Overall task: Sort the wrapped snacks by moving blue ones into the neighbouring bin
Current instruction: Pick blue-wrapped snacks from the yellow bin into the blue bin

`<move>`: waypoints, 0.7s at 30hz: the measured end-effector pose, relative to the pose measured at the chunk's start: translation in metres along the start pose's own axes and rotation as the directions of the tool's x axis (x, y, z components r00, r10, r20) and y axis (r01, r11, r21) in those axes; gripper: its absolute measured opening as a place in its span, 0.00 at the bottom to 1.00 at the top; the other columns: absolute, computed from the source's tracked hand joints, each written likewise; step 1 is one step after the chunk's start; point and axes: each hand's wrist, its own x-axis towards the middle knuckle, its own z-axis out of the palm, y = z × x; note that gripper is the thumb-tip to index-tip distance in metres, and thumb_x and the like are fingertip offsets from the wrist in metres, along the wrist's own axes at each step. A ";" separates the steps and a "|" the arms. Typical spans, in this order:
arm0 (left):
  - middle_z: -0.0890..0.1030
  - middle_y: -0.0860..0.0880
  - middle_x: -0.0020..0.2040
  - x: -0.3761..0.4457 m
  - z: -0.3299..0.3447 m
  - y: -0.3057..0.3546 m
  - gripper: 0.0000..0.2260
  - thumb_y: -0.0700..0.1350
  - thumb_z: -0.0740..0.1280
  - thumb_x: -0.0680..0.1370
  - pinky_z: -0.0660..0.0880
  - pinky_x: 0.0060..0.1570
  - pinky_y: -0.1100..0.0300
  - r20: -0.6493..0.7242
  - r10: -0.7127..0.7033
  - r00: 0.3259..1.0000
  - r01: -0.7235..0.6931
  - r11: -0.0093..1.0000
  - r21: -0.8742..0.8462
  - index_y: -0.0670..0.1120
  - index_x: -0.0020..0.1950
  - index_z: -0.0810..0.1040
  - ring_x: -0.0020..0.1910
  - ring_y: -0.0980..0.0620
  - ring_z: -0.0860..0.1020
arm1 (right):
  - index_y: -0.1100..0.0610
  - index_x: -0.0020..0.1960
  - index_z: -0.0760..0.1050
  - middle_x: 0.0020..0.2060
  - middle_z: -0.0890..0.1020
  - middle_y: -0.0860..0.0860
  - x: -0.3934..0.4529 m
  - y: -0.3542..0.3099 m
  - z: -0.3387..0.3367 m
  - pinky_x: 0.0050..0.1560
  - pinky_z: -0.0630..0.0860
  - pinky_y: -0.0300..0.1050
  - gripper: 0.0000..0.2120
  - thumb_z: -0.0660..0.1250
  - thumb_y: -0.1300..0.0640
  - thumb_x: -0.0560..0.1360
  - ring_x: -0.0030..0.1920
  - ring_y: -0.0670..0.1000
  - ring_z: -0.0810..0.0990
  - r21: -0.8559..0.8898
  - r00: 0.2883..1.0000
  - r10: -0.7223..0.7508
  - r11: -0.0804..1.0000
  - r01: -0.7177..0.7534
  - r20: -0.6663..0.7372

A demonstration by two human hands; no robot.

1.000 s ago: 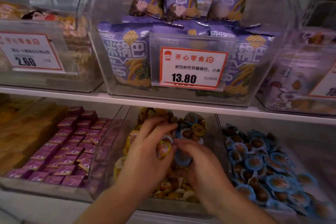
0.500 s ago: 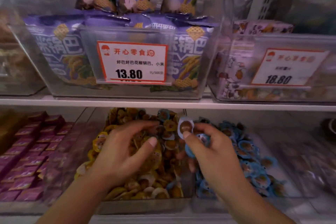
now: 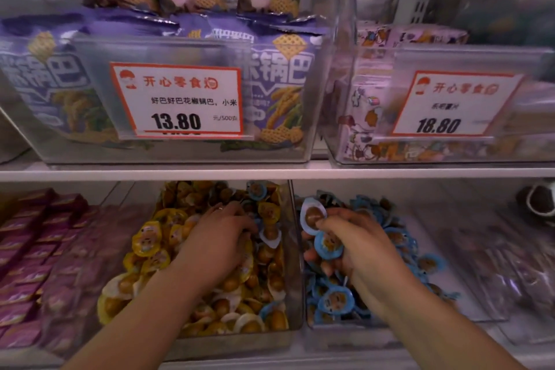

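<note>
On the lower shelf a clear bin (image 3: 295,264) holds mostly yellow wrapped snacks (image 3: 148,245), with a few blue ones (image 3: 256,191) near its back right. The neighbouring bin (image 3: 336,336) to the right holds blue wrapped snacks (image 3: 336,300). My right hand (image 3: 357,245) is over this right bin, shut on two blue snacks (image 3: 312,218), one between thumb and finger, one lower in the fingers. My left hand (image 3: 219,239) lies palm down on the yellow pile, fingers reaching toward the blue ones at the back; its fingertips are hidden.
A bin of purple packets (image 3: 27,252) sits to the left. The white shelf edge (image 3: 270,173) runs just above the bins. Above it stand bins of purple bags (image 3: 279,75) with price tags 13.80 (image 3: 177,100) and 18.80 (image 3: 450,105). A dim clear bin (image 3: 495,264) lies far right.
My right hand has carried the blue snacks from above the yellow bin rightward over the blue bin. My left hand has pushed further back into the yellow pile. The view shifted right.
</note>
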 end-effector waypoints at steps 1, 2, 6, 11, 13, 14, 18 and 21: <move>0.76 0.54 0.54 -0.001 -0.001 0.000 0.09 0.47 0.66 0.79 0.74 0.53 0.56 -0.012 -0.020 1.000 0.020 1.000 0.001 0.55 0.56 0.83 0.53 0.51 0.77 | 0.53 0.37 0.83 0.39 0.85 0.56 0.001 0.000 0.001 0.25 0.72 0.44 0.06 0.72 0.52 0.70 0.36 0.60 0.85 -0.001 1.000 -0.006 1.000 0.006 -0.002; 0.76 0.54 0.53 -0.002 -0.003 0.000 0.08 0.47 0.67 0.78 0.75 0.50 0.57 -0.023 -0.044 0.999 0.044 0.999 0.002 0.54 0.55 0.83 0.51 0.51 0.77 | 0.53 0.37 0.83 0.39 0.85 0.56 0.001 0.001 0.002 0.25 0.72 0.44 0.06 0.71 0.50 0.67 0.35 0.60 0.85 -0.002 1.000 -0.013 1.000 0.013 -0.005; 0.74 0.54 0.51 0.001 -0.005 -0.002 0.10 0.48 0.73 0.73 0.77 0.45 0.55 -0.068 -0.140 0.988 0.132 0.984 -0.116 0.55 0.53 0.79 0.47 0.51 0.79 | 0.51 0.38 0.83 0.40 0.86 0.56 0.000 0.003 0.004 0.26 0.73 0.43 0.06 0.70 0.49 0.66 0.34 0.58 0.84 -0.008 0.999 -0.036 0.999 0.036 -0.012; 0.78 0.56 0.60 0.007 0.000 -0.004 0.30 0.56 0.72 0.71 0.74 0.48 0.61 0.149 -0.117 0.982 0.137 0.982 -0.132 0.58 0.71 0.65 0.56 0.51 0.80 | 0.50 0.38 0.83 0.37 0.85 0.55 -0.002 0.007 0.005 0.26 0.74 0.43 0.09 0.69 0.56 0.77 0.33 0.57 0.84 -0.021 0.998 -0.047 0.999 0.047 -0.028; 0.76 0.56 0.61 0.008 0.002 -0.001 0.28 0.60 0.69 0.71 0.74 0.49 0.59 0.185 -0.090 0.979 0.093 0.996 -0.005 0.60 0.70 0.68 0.56 0.51 0.79 | 0.49 0.39 0.83 0.37 0.86 0.55 -0.002 0.008 0.005 0.27 0.75 0.44 0.10 0.68 0.57 0.77 0.33 0.57 0.84 -0.023 0.999 -0.046 0.999 0.046 -0.025; 0.75 0.56 0.58 0.009 0.002 0.000 0.25 0.61 0.68 0.71 0.73 0.47 0.58 0.190 -0.085 0.978 0.079 0.996 0.039 0.61 0.67 0.70 0.54 0.51 0.79 | 0.49 0.39 0.83 0.37 0.86 0.54 -0.001 0.009 0.005 0.27 0.75 0.44 0.10 0.68 0.57 0.77 0.33 0.58 0.84 -0.024 0.999 -0.045 0.999 0.044 -0.023; 0.75 0.57 0.48 0.007 0.001 -0.001 0.10 0.56 0.70 0.73 0.76 0.45 0.56 0.145 -0.083 0.986 0.094 0.993 -0.070 0.58 0.52 0.77 0.48 0.52 0.78 | 0.48 0.39 0.83 0.38 0.86 0.54 0.001 0.009 0.004 0.28 0.75 0.45 0.04 0.70 0.52 0.72 0.34 0.58 0.84 -0.016 0.999 -0.048 0.999 0.048 -0.010; 0.78 0.55 0.46 0.006 -0.003 -0.004 0.02 0.51 0.70 0.76 0.75 0.46 0.55 0.068 -0.126 0.990 0.138 0.966 -0.218 0.55 0.46 0.78 0.46 0.53 0.78 | 0.51 0.40 0.83 0.40 0.86 0.56 0.005 0.006 0.003 0.28 0.75 0.45 0.07 0.71 0.49 0.67 0.34 0.58 0.84 -0.002 0.999 -0.035 0.999 0.035 0.000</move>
